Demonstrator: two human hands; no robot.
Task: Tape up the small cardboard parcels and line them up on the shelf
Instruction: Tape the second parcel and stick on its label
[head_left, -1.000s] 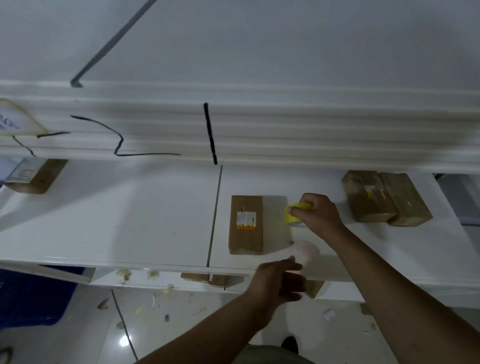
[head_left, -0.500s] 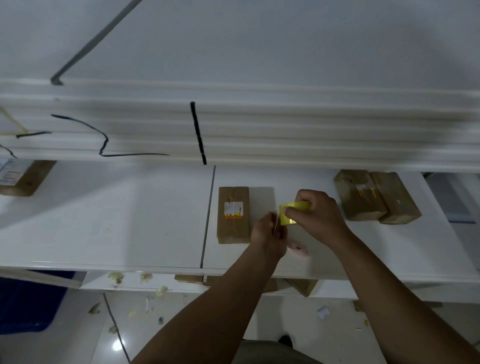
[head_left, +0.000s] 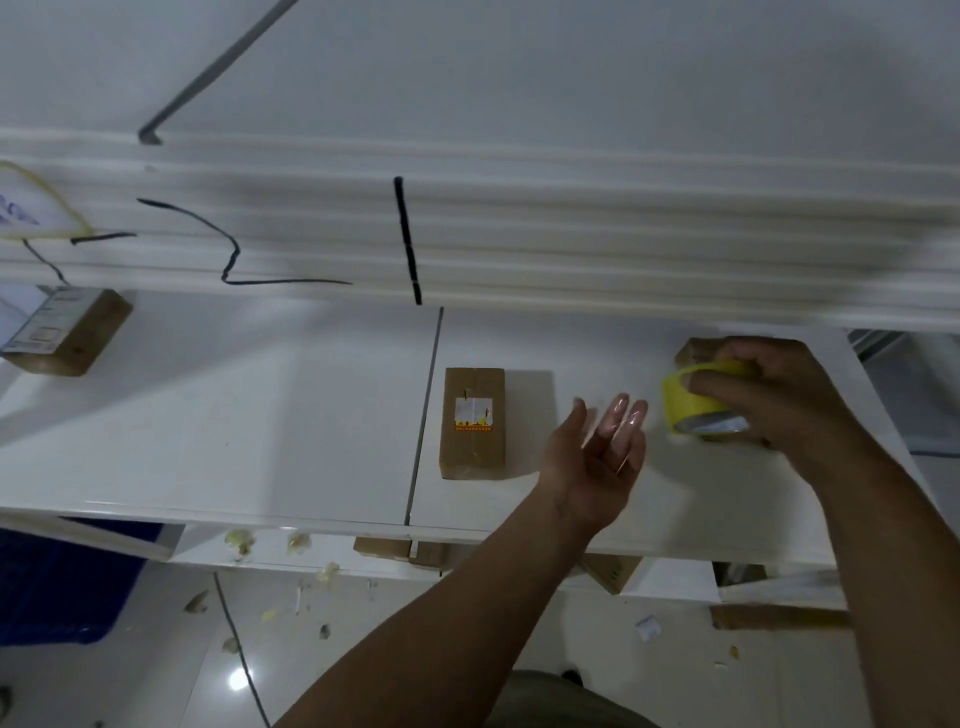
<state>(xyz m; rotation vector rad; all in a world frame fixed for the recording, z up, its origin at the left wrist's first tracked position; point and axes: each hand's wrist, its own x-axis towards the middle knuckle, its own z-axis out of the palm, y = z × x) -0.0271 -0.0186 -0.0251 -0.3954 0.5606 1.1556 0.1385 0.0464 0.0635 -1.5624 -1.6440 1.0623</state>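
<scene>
A small brown cardboard parcel (head_left: 472, 422) with a white and orange label lies on the white shelf (head_left: 260, 447), just right of the seam between two boards. My right hand (head_left: 769, 400) grips a roll of yellow tape (head_left: 698, 402) above the shelf's right end. It covers most of another brown parcel (head_left: 698, 351) there. My left hand (head_left: 597, 457) hovers between the labelled parcel and the tape roll, palm up, fingers spread and blurred, holding nothing. A further labelled parcel (head_left: 67, 332) sits at the far left.
A stack of white boards (head_left: 519, 234) with black marker lines overhangs the back of the shelf. Below the front edge are more cardboard boxes (head_left: 613, 571), a blue crate (head_left: 62, 582) at left, and scraps scattered on the tiled floor (head_left: 291, 618).
My right hand has carried the tape roll to the right, over the parcels at the shelf's right end. My left hand has come off the tape and opened, palm up.
</scene>
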